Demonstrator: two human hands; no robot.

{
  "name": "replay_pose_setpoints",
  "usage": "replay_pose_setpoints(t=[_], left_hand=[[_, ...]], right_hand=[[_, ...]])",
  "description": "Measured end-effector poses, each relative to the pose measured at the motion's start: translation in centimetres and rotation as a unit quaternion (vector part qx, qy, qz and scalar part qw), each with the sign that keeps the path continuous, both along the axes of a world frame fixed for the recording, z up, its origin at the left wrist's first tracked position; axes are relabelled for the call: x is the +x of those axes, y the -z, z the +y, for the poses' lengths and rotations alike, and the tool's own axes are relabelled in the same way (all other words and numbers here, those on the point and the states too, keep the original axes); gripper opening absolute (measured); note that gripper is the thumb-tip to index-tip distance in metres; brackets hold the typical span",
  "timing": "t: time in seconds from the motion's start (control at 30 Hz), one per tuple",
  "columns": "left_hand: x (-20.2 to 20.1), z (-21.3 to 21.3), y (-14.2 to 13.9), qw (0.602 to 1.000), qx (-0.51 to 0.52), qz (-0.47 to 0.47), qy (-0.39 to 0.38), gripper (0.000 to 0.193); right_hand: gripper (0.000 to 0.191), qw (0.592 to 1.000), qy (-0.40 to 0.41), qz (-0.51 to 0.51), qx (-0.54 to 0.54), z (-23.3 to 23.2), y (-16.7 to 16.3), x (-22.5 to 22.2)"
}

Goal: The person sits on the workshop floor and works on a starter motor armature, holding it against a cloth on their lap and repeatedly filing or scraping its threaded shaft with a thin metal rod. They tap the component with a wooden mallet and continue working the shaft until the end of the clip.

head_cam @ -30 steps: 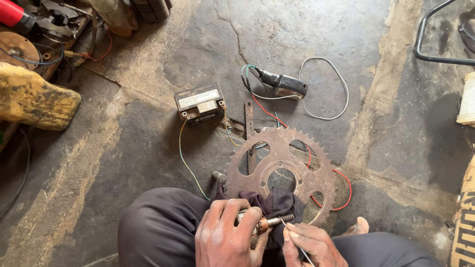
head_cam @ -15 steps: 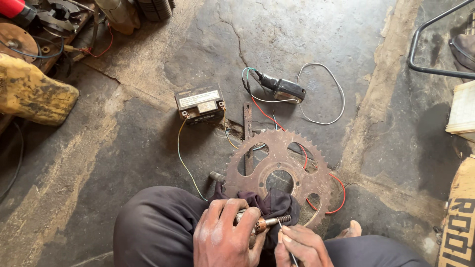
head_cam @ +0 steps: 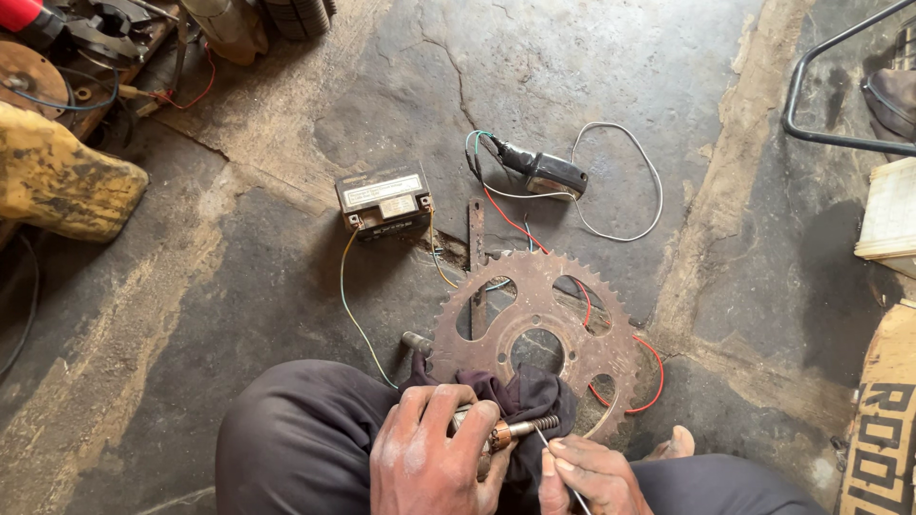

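My left hand (head_cam: 429, 458) grips a small metal armature-like part (head_cam: 510, 431) with a copper band and a spiral shaft end, held over a dark cloth (head_cam: 520, 396) on my lap. My right hand (head_cam: 587, 477) pinches a thin metal pick (head_cam: 558, 463) whose tip touches the shaft. Just beyond the cloth a large rusty toothed sprocket (head_cam: 544, 329) lies flat on the concrete floor.
A small black battery (head_cam: 384, 200) with yellow and green wires sits on the floor beyond the sprocket. A black electrical unit (head_cam: 549, 174) with white and red wires lies to its right. Clutter and a yellow block (head_cam: 57, 181) fill the left; a metal frame (head_cam: 830, 86) stands at right.
My hands have stayed on the part and the pick, with the right hand shifting slightly left. The view has drifted a little to the right.
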State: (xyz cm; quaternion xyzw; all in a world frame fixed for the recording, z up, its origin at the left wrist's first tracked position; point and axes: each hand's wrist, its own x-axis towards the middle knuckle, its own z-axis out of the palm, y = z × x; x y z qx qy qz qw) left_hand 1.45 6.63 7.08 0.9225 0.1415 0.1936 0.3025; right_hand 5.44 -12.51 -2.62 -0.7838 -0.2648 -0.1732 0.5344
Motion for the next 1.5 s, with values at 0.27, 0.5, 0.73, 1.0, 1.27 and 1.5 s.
replay_pose_setpoints(t=[0.27, 0.5, 0.73, 1.0, 1.27, 1.5], left_hand=[[0.1, 0.0, -0.1, 1.0, 0.0, -0.01, 0.001, 0.033], [0.0, 0.1, 0.2, 1.0, 0.002, -0.014, 0.003, 0.033], [0.0, 0.1, 0.0, 1.0, -0.006, -0.004, 0.005, 0.033], [0.0, 0.1, 0.1, 1.0, -0.001, -0.003, 0.002, 0.033], [0.0, 0.1, 0.2, 1.0, 0.001, -0.01, 0.008, 0.033], [0.0, 0.1, 0.3, 1.0, 0.001, 0.0, 0.003, 0.033]], right_hand=[[0.022, 0.999, 0.017, 0.039, -0.018, -0.5, 0.1, -0.1], [0.018, 0.998, 0.026, 0.051, -0.026, -0.3, -0.2, 0.0], [0.019, 0.999, -0.007, 0.044, 0.001, -1.0, 1.2, 0.2], [0.019, 0.999, -0.001, 0.031, -0.031, -1.2, 1.0, 0.1], [0.024, 0.999, -0.022, 0.033, 0.026, -1.1, 2.0, 0.4], [0.025, 1.0, -0.009, -0.006, 0.005, 0.2, -0.4, 0.3]])
